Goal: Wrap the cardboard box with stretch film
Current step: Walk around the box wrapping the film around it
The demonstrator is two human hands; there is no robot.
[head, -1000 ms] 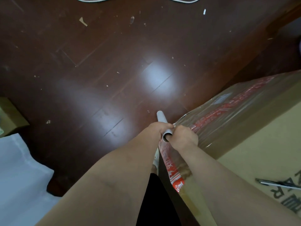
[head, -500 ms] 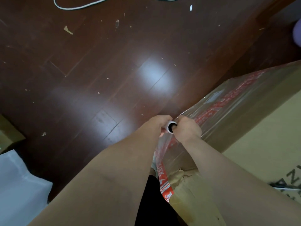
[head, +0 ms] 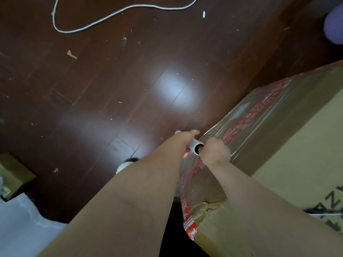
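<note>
A large cardboard box (head: 300,154) fills the right side, its side face covered in clear stretch film over red printed tape. At the box's near corner I hold the stretch film roll (head: 197,147), whose white core end faces me. My left hand (head: 187,138) grips the roll from the left, and my right hand (head: 216,153) grips it from the right, against the box corner. Film (head: 187,175) runs down from the roll along the box's near edge. The far end of the roll is mostly hidden by my left hand.
Dark wooden floor (head: 111,80) with scattered debris lies ahead. A white cord (head: 104,20) loops at the top. A white sheet (head: 20,230) and a small cardboard piece (head: 13,173) are at lower left. My white shoe (head: 124,165) shows under my left arm. A purple object (head: 334,25) is at top right.
The view has shifted so the floor and cord slid down the frame. Both hands stay closed on the roll at the box corner, and the roll now points its open end more toward me.
</note>
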